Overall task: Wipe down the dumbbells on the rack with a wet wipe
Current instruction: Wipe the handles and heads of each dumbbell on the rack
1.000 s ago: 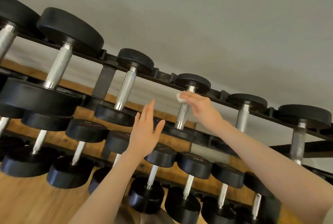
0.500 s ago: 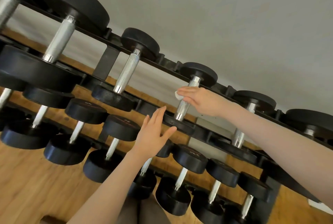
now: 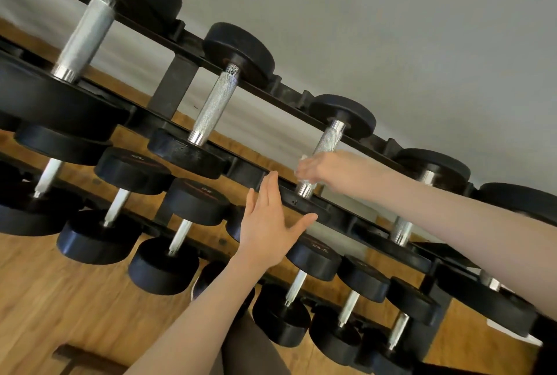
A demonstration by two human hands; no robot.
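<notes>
Black dumbbells with knurled steel handles lie in rows on a black rack (image 3: 177,80). My right hand (image 3: 324,167) is wrapped around the lower part of one top-row dumbbell's handle (image 3: 328,140), with a white wet wipe (image 3: 302,158) showing at its fingertips against the metal. My left hand (image 3: 268,224) is flat and open, fingers together and thumb spread, resting at the near black head of that same dumbbell (image 3: 301,204). Most of the wipe is hidden under my right hand.
More dumbbells fill the top row to the left (image 3: 215,105) and right (image 3: 404,228), and the lower rows (image 3: 180,234). A wooden floor (image 3: 60,299) lies below and a pale grey wall (image 3: 391,28) rises behind the rack.
My right hand with the wipe has slid down the handle from near the far head toward the near head. My left hand has shifted right to the near head of that dumbbell.
</notes>
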